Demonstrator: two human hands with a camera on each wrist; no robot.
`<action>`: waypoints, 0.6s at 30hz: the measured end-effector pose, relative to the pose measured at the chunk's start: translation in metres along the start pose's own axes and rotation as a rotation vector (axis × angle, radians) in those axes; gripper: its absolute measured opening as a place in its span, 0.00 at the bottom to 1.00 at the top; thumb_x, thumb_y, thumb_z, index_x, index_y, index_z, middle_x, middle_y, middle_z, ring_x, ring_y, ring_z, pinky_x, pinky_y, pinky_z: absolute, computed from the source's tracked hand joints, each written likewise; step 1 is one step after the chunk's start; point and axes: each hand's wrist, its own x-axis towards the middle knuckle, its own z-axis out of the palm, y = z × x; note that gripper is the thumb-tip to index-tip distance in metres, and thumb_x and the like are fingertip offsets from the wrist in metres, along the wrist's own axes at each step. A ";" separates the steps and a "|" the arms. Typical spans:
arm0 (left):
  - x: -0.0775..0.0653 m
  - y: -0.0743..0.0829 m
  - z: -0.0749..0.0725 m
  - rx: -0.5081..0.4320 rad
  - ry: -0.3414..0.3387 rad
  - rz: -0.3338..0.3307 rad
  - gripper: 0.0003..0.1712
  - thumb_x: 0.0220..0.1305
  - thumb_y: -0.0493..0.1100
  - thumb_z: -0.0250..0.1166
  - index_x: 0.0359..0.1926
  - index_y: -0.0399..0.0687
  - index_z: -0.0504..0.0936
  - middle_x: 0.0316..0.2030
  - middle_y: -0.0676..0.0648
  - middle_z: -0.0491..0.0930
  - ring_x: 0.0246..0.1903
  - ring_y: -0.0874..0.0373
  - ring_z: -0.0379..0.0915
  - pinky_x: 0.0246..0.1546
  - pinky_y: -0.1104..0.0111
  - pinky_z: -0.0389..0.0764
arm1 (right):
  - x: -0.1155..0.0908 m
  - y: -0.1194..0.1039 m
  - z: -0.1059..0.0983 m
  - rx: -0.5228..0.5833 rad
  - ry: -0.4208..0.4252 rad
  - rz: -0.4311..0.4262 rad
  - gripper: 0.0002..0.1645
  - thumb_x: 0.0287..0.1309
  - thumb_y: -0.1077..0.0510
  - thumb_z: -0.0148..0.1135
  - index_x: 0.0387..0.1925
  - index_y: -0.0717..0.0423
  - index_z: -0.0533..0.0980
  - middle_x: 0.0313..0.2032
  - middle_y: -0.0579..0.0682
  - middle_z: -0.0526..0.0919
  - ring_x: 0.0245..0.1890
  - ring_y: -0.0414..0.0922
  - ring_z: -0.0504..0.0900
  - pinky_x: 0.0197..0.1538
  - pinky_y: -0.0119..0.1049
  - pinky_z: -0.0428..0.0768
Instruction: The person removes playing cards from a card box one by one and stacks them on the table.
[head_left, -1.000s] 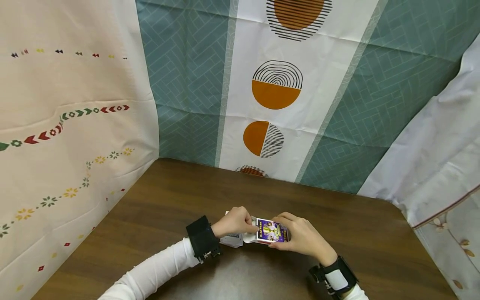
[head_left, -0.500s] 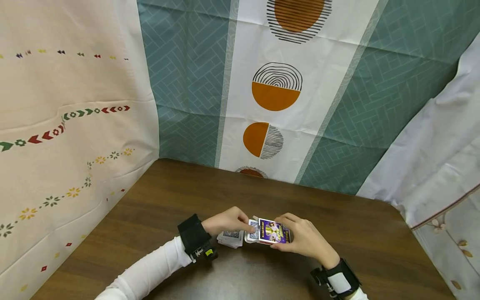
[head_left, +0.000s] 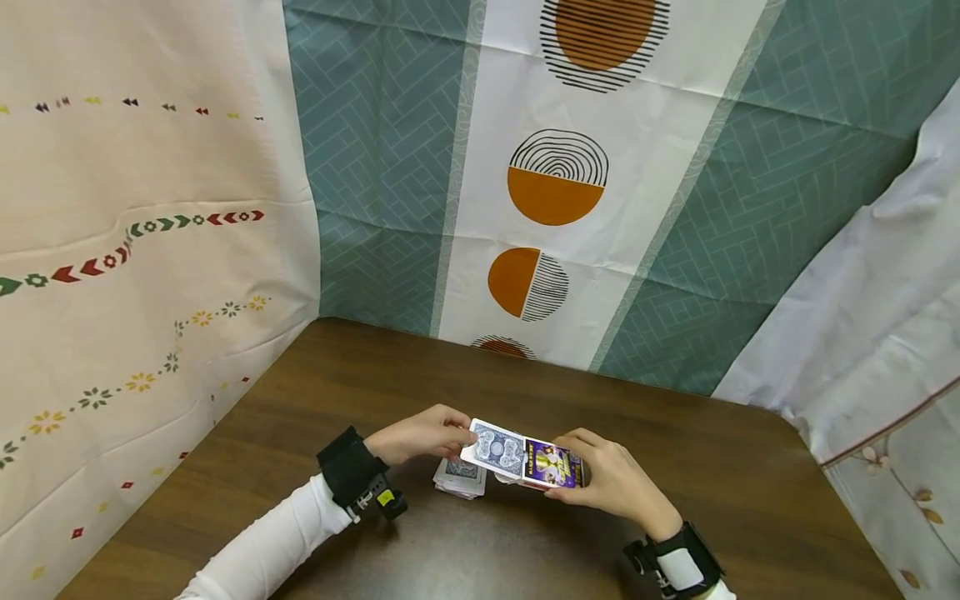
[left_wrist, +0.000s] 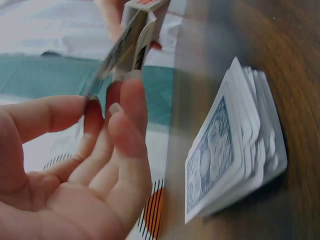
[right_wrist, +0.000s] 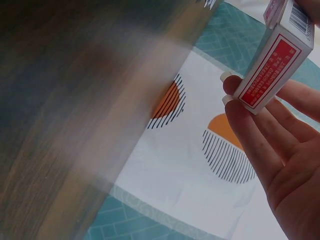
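Observation:
My right hand (head_left: 618,479) grips a small purple-fronted card box (head_left: 551,464), whose red and white side (right_wrist: 270,70) shows in the right wrist view. From the box's left end sticks a playing card (head_left: 497,448), blue-patterned back up; whether more cards lie under it I cannot tell. My left hand (head_left: 423,435) pinches the outer end of that card between thumb and fingers; the left wrist view has it edge-on and blurred. Below and beside the left hand, a loose stack of playing cards (left_wrist: 225,145) lies on the table, its edges uneven.
The brown wooden table (head_left: 360,375) spreads around both hands. A teal and white patterned cloth (head_left: 382,208) hangs behind it. Pale cloths hang at the left (head_left: 150,292) and right (head_left: 862,333). Black camera straps are on both wrists.
My left hand has moved left, drawing a card out of the box's open end. The card stack below has come into fuller view. My right hand keeps holding the box, almost still.

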 end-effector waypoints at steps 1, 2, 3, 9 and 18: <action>-0.001 -0.001 -0.003 -0.028 0.002 -0.005 0.13 0.69 0.43 0.58 0.40 0.34 0.78 0.31 0.49 0.77 0.31 0.59 0.73 0.37 0.67 0.77 | 0.000 0.000 0.000 0.002 -0.004 0.006 0.36 0.41 0.30 0.71 0.46 0.49 0.79 0.42 0.39 0.80 0.31 0.30 0.73 0.32 0.24 0.73; -0.002 -0.002 -0.006 -0.057 0.005 -0.010 0.14 0.69 0.43 0.58 0.43 0.33 0.78 0.34 0.48 0.78 0.33 0.58 0.74 0.39 0.67 0.78 | 0.000 0.000 0.001 0.006 -0.008 0.012 0.36 0.41 0.30 0.71 0.46 0.49 0.79 0.42 0.39 0.80 0.31 0.30 0.73 0.32 0.24 0.72; -0.003 -0.003 -0.009 -0.077 0.010 -0.013 0.15 0.69 0.43 0.58 0.46 0.32 0.78 0.37 0.47 0.79 0.34 0.58 0.75 0.41 0.67 0.79 | 0.000 0.000 0.001 0.007 -0.011 0.015 0.36 0.41 0.30 0.71 0.46 0.49 0.79 0.42 0.40 0.80 0.31 0.30 0.73 0.31 0.23 0.72; -0.002 -0.005 -0.020 -0.133 0.050 -0.009 0.21 0.70 0.43 0.56 0.55 0.30 0.74 0.43 0.44 0.79 0.38 0.58 0.76 0.44 0.67 0.79 | -0.002 0.001 0.002 0.009 -0.015 0.016 0.36 0.41 0.31 0.72 0.46 0.49 0.79 0.42 0.40 0.80 0.30 0.30 0.72 0.31 0.23 0.72; 0.007 -0.009 -0.032 -0.112 0.073 -0.003 0.20 0.71 0.41 0.56 0.56 0.30 0.76 0.45 0.44 0.81 0.40 0.58 0.77 0.50 0.63 0.79 | -0.003 0.003 0.000 0.013 -0.037 0.044 0.37 0.42 0.29 0.70 0.47 0.50 0.79 0.43 0.41 0.80 0.30 0.30 0.72 0.30 0.23 0.71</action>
